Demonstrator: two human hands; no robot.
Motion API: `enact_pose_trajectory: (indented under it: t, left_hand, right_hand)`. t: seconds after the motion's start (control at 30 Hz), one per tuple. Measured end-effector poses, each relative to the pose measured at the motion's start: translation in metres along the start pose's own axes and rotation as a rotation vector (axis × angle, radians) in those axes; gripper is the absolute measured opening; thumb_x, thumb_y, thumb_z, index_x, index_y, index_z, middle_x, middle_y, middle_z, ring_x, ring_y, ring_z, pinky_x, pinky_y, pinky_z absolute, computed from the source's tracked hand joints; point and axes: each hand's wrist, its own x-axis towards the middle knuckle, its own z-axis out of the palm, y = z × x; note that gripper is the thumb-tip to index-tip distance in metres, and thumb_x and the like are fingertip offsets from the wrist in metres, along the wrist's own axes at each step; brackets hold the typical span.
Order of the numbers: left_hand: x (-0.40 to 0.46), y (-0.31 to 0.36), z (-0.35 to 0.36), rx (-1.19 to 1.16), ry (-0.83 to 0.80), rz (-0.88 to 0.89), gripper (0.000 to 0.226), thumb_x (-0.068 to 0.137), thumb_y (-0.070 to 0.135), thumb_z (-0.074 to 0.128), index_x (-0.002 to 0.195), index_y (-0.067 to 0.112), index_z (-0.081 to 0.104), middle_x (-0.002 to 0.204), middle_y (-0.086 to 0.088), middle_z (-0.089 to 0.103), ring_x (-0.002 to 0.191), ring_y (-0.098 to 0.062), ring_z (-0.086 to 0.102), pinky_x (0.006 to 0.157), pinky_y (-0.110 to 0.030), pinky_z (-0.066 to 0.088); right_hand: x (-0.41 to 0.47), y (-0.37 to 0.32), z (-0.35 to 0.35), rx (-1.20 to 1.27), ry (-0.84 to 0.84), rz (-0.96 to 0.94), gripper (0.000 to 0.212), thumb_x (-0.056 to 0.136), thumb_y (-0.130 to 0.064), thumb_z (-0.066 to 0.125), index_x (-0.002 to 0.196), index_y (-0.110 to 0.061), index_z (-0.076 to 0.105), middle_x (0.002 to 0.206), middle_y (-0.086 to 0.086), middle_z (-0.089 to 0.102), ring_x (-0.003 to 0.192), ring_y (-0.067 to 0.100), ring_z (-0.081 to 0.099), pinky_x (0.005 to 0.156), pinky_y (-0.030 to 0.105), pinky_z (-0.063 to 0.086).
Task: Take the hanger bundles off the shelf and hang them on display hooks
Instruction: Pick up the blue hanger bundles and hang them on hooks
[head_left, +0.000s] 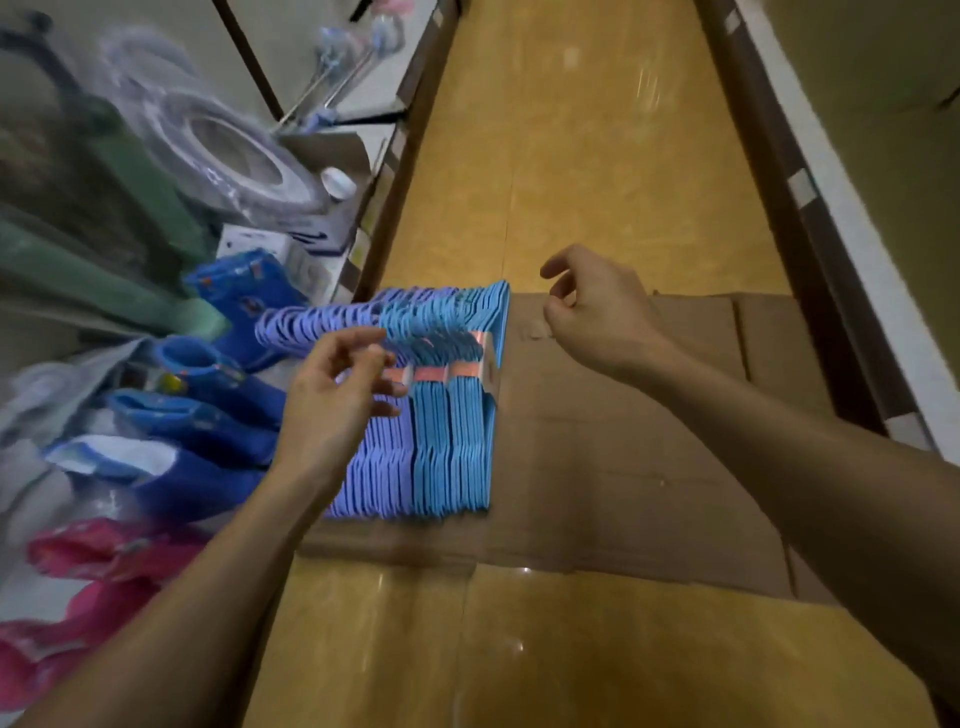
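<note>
Left hand (332, 410) hides part of the hanger bundles (447, 415) — fingers loosely spread, gripping nothing. Right hand (597, 312) loosely curled, empty, over bare cardboard (623, 467).

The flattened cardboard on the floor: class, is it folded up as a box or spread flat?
Spread flat. The cardboard lies opened out on the yellow floor, creases showing, with the blue hanger bundles resting on its left part.
</note>
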Motion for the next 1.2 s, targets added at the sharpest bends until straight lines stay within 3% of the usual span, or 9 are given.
enact_pose_trajectory:
  t: [0.3,0.5,0.6,0.73,0.83,0.93,1.03,1.13,1.2]
  left_hand:
    - [0.071,-0.094,0.038,-0.155,0.226,0.059,0.018,0.100,0.007,0.047,0.111,0.014,0.059,0.093,-0.004,0.062,0.064,-0.014,0.061,0.057,-0.028,0.054]
    - [0.094,-0.134,0.039,0.062,0.078,0.059,0.014,0.101,0.017,0.052,0.113,0.019,0.058,0.110,-0.009,0.063,0.075,-0.020,0.069,0.066,-0.033,0.058]
    - [0.107,-0.125,0.027,0.038,0.108,0.038,0.011,0.101,0.017,0.053,0.111,0.018,0.057,0.110,-0.009,0.064,0.073,-0.020,0.067,0.057,-0.028,0.056]
    - [0.107,-0.129,0.023,0.058,0.104,0.038,0.017,0.101,0.016,0.052,0.117,0.015,0.057,0.112,-0.009,0.062,0.075,-0.019,0.067,0.054,-0.023,0.055]
    - [0.109,-0.137,0.021,0.149,0.073,0.066,0.017,0.101,0.020,0.052,0.118,0.020,0.056,0.114,-0.006,0.060,0.080,-0.017,0.068,0.066,-0.030,0.060]
    - [0.118,-0.136,0.020,0.283,0.042,0.131,0.026,0.099,0.025,0.055,0.125,0.027,0.055,0.120,0.002,0.059,0.104,-0.020,0.063,0.088,-0.044,0.057]
    - [0.127,-0.131,0.024,0.375,0.003,0.184,0.043,0.098,0.025,0.056,0.140,0.025,0.048,0.140,0.000,0.050,0.124,-0.018,0.052,0.096,-0.035,0.049]
    - [0.136,-0.133,0.028,0.392,-0.012,0.190,0.051,0.097,0.024,0.058,0.145,0.027,0.044,0.147,-0.001,0.045,0.125,-0.019,0.052,0.097,-0.031,0.045]
    - [0.138,-0.137,0.029,0.387,-0.053,0.169,0.057,0.095,0.024,0.059,0.148,0.031,0.040,0.150,0.001,0.043,0.126,-0.019,0.053,0.103,-0.037,0.047]
  right_hand:
    - [0.030,0.062,0.103,-0.078,-0.011,0.023,0.034,0.094,-0.021,0.047,0.126,-0.020,0.056,0.113,0.003,0.065,0.099,0.025,0.062,0.085,0.047,0.056]
    - [0.032,0.078,0.147,-0.178,-0.165,-0.017,0.022,0.094,-0.016,0.050,0.112,-0.011,0.061,0.107,0.005,0.064,0.098,0.028,0.062,0.085,0.046,0.056]
    - [0.033,0.072,0.147,-0.132,-0.193,-0.009,0.021,0.096,-0.017,0.051,0.112,-0.011,0.063,0.103,0.003,0.061,0.098,0.025,0.060,0.086,0.041,0.054]
    - [0.036,0.077,0.157,-0.048,-0.172,0.060,0.026,0.095,-0.021,0.053,0.108,-0.002,0.066,0.104,0.010,0.068,0.100,0.030,0.064,0.091,0.049,0.055]
    - [0.036,0.084,0.171,-0.023,-0.201,0.103,0.029,0.094,-0.022,0.054,0.103,0.002,0.069,0.104,0.018,0.070,0.096,0.033,0.066,0.088,0.053,0.056]
    - [0.038,0.094,0.190,0.028,-0.324,0.137,0.021,0.095,-0.019,0.056,0.093,-0.004,0.071,0.095,0.013,0.070,0.089,0.026,0.066,0.087,0.050,0.057]
    - [0.035,0.100,0.206,0.118,-0.461,0.162,0.010,0.098,-0.020,0.059,0.092,-0.012,0.061,0.095,0.001,0.064,0.087,0.013,0.061,0.078,0.032,0.053]
    - [0.033,0.105,0.219,0.250,-0.524,0.192,0.017,0.100,-0.020,0.058,0.084,-0.025,0.054,0.084,-0.008,0.056,0.072,0.004,0.052,0.058,0.017,0.038]
    - [0.033,0.109,0.227,0.317,-0.554,0.214,0.017,0.099,-0.020,0.059,0.086,-0.027,0.052,0.083,-0.010,0.055,0.071,0.003,0.052,0.054,0.014,0.037]
